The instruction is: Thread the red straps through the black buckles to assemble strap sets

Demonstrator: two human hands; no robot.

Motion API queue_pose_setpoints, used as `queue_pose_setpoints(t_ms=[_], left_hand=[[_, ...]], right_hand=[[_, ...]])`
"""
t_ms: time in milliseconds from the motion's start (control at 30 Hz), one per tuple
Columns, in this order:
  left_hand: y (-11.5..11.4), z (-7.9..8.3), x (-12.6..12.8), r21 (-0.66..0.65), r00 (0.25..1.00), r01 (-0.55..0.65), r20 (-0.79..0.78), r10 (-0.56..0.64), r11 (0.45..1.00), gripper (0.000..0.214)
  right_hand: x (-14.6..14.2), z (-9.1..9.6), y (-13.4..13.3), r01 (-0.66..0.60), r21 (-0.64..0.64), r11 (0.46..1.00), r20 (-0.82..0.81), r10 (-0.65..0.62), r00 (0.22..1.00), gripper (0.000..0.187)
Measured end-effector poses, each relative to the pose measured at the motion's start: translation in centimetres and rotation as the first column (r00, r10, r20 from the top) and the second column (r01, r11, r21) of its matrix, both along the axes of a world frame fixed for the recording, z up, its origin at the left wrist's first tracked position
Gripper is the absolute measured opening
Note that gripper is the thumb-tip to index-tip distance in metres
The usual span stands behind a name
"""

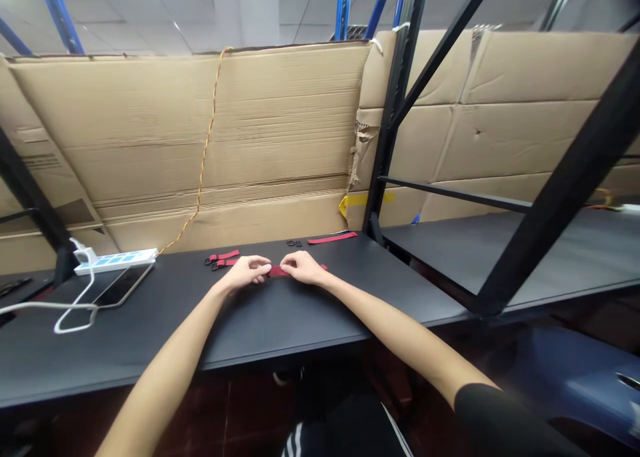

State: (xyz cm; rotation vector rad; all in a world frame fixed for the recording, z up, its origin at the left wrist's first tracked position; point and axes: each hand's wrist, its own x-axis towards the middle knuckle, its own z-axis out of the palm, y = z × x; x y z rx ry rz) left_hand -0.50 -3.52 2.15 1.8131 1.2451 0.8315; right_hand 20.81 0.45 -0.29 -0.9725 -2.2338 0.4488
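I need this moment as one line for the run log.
left hand: at red strap, grip unclear | right hand: pinching same strap | beyond: loose strap, black buckles

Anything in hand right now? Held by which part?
Yes, a red strap. The left hand appears to pinch near its left end, the right hand partway along. Exact finger contact is too small to tell.
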Motion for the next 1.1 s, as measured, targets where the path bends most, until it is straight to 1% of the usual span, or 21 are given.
queue_pose_setpoints(t_ms=[100,167,267,333,367,433,500,600,700,767,867,933,1000,1100], left_hand=[[-0.2,0.2,0.0,-0.023,0.999,0.046,0.027,-0.045,0.999,0.049],[-0.6,0.4,0.1,-0.058,0.989,0.113,0.106,-0.106,0.992,0.049],[-1.1,0.7,0.3,-0.082,0.95,0.259,0.202,-0.239,0.962,0.053],[-1.0,0.7,0.4,-0.045,0.941,0.296,0.185,-0.284,0.954,0.049],[-0.9,0.6,0.5,-0.019,0.947,0.281,0.164,-0.274,0.959,0.044],[-0.5,0.3,0.5,0.03,0.971,0.201,0.126,-0.203,0.979,0.035],[-0.1,0.1,0.5,0.073,0.985,0.108,0.128,-0.117,0.991,0.034],[0.3,0.0,0.2,0.098,0.969,0.005,0.244,-0.029,0.995,0.037],[0.5,-0.1,0.0,0.04,0.917,-0.069,0.396,0.048,0.997,0.038],[0.6,-0.3,-0.2,-0.009,0.881,-0.113,0.461,0.104,0.994,0.038],[0.8,-0.5,-0.4,-0.041,0.827,-0.211,0.524,0.201,0.977,0.035],[0.9,-0.4,-0.5,-0.048,0.793,-0.279,0.552,0.258,0.959,0.032],[1.0,-0.4,-0.4,-0.051,0.767,-0.326,0.57,0.295,0.944,0.032],[1.0,-0.3,-0.3,-0.056,0.752,-0.353,0.578,0.318,0.934,0.033]], right_hand=[[0.2,-0.2,0.5,-0.015,-0.083,0.996,-0.043,0.012,0.999,0.016],[0.2,-0.4,0.8,-0.056,-0.169,0.984,-0.106,0.038,0.994,0.016],[0.3,-0.6,1.3,-0.139,-0.298,0.944,-0.214,0.076,0.974,0.015],[0.3,-0.5,1.3,-0.177,-0.35,0.92,-0.259,0.086,0.962,0.014],[0.3,-0.5,1.3,-0.192,-0.367,0.91,-0.27,0.094,0.958,0.014],[0.4,-0.3,1.0,-0.225,-0.374,0.9,-0.272,0.125,0.954,0.016],[0.5,0.1,0.7,-0.245,-0.342,0.907,-0.252,0.162,0.954,0.019],[0.8,0.8,0.4,-0.231,-0.279,0.932,-0.207,0.177,0.962,0.027],[1.3,1.3,0.6,-0.243,-0.292,0.925,-0.2,0.19,0.961,0.034],[1.6,1.2,0.8,-0.28,-0.348,0.895,-0.227,0.209,0.951,0.037],[1.9,0.9,1.0,-0.337,-0.463,0.82,-0.324,0.197,0.925,0.044],[2.0,0.8,1.0,-0.365,-0.529,0.766,-0.405,0.15,0.902,0.047],[2.0,0.8,0.8,-0.386,-0.574,0.722,-0.475,0.09,0.875,0.046],[2.0,0.9,0.7,-0.413,-0.594,0.69,-0.557,0.018,0.83,0.042]])
